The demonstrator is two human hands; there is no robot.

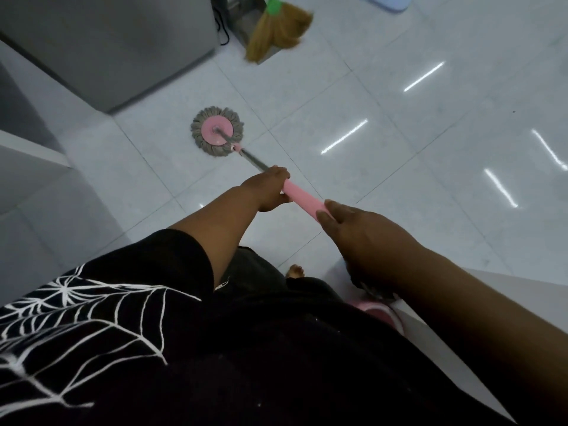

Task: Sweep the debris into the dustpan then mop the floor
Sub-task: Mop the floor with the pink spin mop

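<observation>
Head view: nearest the camera is a black shirt [92,318] with a white web print, and bare toes [295,271] show on the floor below it. The right hand [347,229] grasps the near end of the mop's pink grip [302,199], fingers wrapped over it. Just beyond, the left hand [270,189] grasps the far end of the same grip, where the metal pole [255,159] begins. The pole slants down and away to the round mop head [216,131], which lies flat on the pale tiled floor [399,179], near the corner of a grey cabinet [107,41]. Farther off, a straw broom [276,32] with a green collar stands in front of a metal dustpan [242,13].
</observation>
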